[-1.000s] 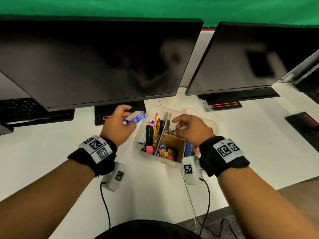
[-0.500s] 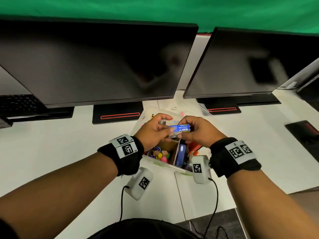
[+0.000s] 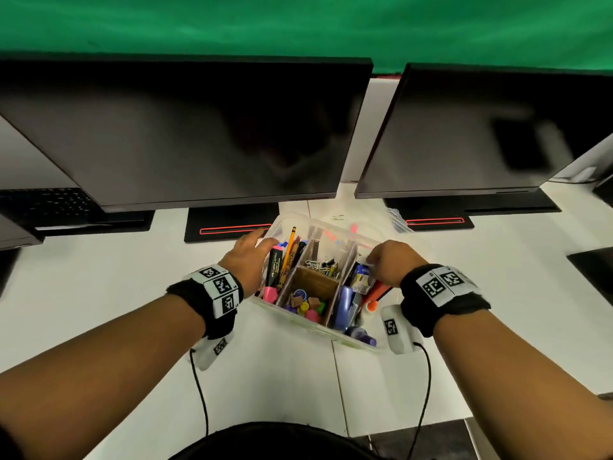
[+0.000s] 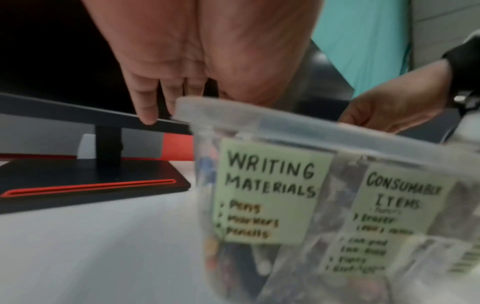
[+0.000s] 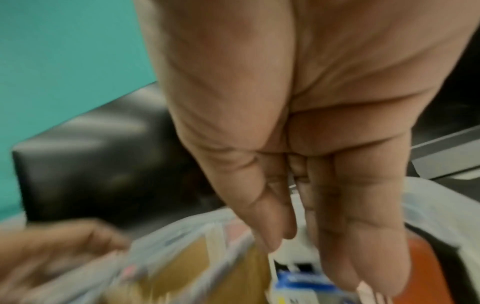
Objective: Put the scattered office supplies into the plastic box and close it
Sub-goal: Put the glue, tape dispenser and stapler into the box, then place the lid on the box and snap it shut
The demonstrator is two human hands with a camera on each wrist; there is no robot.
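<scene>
Plastic box [image 3: 300, 322] looks light, stiff, slippery; grip its rim. Left hand [image 3: 247, 260] rests spread there. Right hand [image 3: 391, 263] pinches a small packet [image 3: 361, 279].

A white bench [image 3: 116, 293] carries a clear plastic box [image 3: 318, 330] at centre. Two black monitor bases sit at 11 o'clock [image 3: 229, 227] and 1 o'clock [image 3: 438, 222]; a keyboard [image 3: 46, 204] lies at 9 o'clock.
</scene>
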